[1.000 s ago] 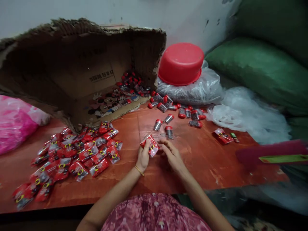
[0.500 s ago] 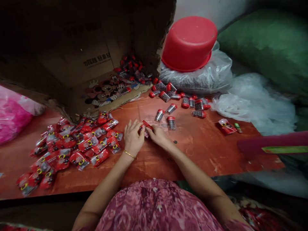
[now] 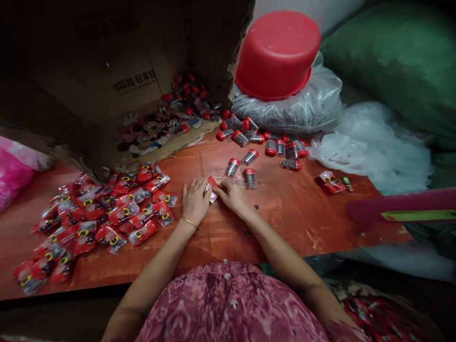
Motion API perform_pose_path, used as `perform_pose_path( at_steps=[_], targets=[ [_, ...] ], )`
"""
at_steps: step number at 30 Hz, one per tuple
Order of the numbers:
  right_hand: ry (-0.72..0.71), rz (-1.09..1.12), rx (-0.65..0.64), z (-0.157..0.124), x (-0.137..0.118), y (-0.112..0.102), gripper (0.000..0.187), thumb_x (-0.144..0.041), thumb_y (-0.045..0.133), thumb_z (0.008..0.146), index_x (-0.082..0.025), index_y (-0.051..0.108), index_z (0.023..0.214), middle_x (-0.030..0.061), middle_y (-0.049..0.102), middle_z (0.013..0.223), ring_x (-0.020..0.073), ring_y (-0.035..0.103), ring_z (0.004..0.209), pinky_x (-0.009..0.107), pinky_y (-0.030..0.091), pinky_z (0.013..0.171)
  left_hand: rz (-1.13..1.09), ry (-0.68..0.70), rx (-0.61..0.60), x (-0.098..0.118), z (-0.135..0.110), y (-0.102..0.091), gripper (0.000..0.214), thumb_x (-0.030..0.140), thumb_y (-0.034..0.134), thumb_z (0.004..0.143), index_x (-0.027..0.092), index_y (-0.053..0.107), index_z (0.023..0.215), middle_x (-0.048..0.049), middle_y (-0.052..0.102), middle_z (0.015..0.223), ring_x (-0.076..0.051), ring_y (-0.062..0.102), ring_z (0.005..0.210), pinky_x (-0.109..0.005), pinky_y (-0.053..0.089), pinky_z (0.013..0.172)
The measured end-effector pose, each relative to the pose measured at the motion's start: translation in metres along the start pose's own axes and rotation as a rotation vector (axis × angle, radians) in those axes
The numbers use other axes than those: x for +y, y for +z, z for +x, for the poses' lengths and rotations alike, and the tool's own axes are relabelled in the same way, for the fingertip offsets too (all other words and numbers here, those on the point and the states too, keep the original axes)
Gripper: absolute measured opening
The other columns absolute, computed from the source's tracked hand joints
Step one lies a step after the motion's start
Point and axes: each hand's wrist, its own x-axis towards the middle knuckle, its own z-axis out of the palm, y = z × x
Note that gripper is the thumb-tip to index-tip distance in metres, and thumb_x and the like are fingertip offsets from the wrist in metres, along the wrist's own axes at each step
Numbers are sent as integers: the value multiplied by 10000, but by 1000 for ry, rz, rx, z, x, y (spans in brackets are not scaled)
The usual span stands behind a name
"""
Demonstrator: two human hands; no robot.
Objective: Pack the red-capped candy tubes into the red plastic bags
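Between my two hands, low over the table, is a small red printed packet (image 3: 213, 183). My left hand (image 3: 195, 201) grips its left side, fingers bent over it and a thin bangle at the wrist. On the packet's right side my right hand (image 3: 234, 195) pinches with thumb and fingertips. Part of the packet is hidden under the fingers. Just beyond the hands lie a few clear bottles with red caps and dark contents, the closest being one upright bottle (image 3: 250, 179). A heap of filled red packets (image 3: 123, 212) lies to the left of my left hand.
A large cardboard box (image 3: 135, 85) opens toward me at the back left, with more red-capped bottles (image 3: 194, 92) inside. Behind the loose bottles, a red basin (image 3: 280, 52) sits upside down on a plastic bag (image 3: 292, 114). A red packet stack (image 3: 332, 182) lies at right.
The view has shifted slightly, so most things sit a little further left. Both hands stay on the red packet, and more of its printed face shows now.
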Motion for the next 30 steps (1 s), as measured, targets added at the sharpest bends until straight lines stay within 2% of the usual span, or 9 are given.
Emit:
perform_pose_path(
  at_steps=[6,9,12,15,18,21,24,27,30],
  targets=[
    [-147,141,135,0,9,8,236,-296,477,853,-200,682,918,64,697,885,188,629,808,301,465,730,62,16,7,-1,-3,2,344,281,579,734,224,608,1072,-115,486,1318,-281,287,1313,-451,30,1085],
    [-215,312,273,-5,11,8,246,-283,465,854,-190,675,943,68,685,959,181,618,889,308,462,814,75,63,105,7,-3,-5,429,306,644,686,205,592,1100,-123,382,1396,-284,213,1343,-443,45,1089],
    [-205,500,315,-12,6,2,244,-300,453,851,-185,659,911,52,687,890,169,620,799,294,481,739,-44,67,154,20,-4,-14,446,347,695,636,205,626,1054,-112,511,1293,-282,368,1261,-396,195,1066],
    [-209,562,325,-19,-2,-3,234,-303,436,849,-175,631,832,33,658,751,145,577,652,263,457,610,-189,-44,-1,31,-7,-14,309,378,673,650,168,691,877,-67,695,886,-231,608,889,-328,424,860],
    [-256,512,384,-26,-5,-4,254,-289,413,855,-178,578,697,3,569,602,118,493,546,237,393,532,-330,-148,-80,39,-13,-8,254,385,664,647,135,688,688,-24,666,649,-158,590,636,-263,460,661],
    [-250,467,465,-31,-5,-1,311,-276,391,867,-190,498,587,-23,472,516,105,423,489,231,341,490,-552,-257,-101,43,-21,0,273,405,705,591,137,666,629,-8,648,616,-112,557,582,-220,447,587],
    [-287,458,504,-34,-3,0,263,-256,412,867,-186,516,636,-9,521,580,111,467,548,233,368,536,-707,-403,-116,47,-24,4,335,448,737,533,137,658,629,5,632,606,-83,535,549,-192,439,537],
    [-315,445,497,-34,-2,-1,216,-255,432,867,-183,541,696,5,553,631,119,499,595,238,392,571,-727,-458,-90,48,-22,4,369,439,775,469,133,657,637,14,625,608,-67,530,537,-173,438,515],
    [-335,397,467,-32,-1,-3,234,-267,422,877,-185,540,692,5,546,619,122,496,590,242,394,574,-704,-519,-128,47,-17,3,404,439,784,450,133,670,688,4,636,626,-74,544,536,-172,434,482]
  ],
)
